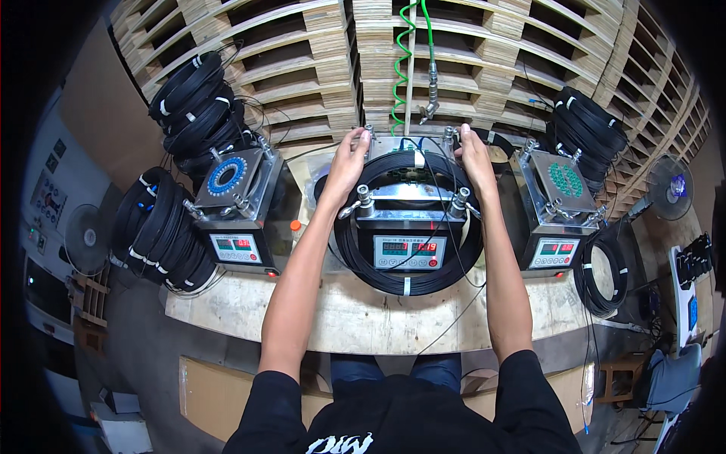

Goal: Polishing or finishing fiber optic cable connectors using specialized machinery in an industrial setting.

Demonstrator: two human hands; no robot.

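Observation:
In front of me stands a metal bench machine (366, 242) with a lit red and green display and a plate on top. Round it hangs a large coil of thin black cable (408, 286), bound with white ties. My left hand (349, 160) reaches to its far left corner, fingers curled at a metal clamp knob (368, 132). At the far right corner, my right hand (476, 157) is closed at the matching clamp knob (449, 136); the fingers partly hide the contact. Two similar clamps (364, 198) stand at the near corners, untouched.
Similar machines flank this one, the left (240, 213) with a blue-and-white ring and the right (553, 204) with green pieces on top. Black cable coils (170, 234) pile up at both sides. A green spiral air hose (402, 64) hangs before stacked wooden pallets (302, 57).

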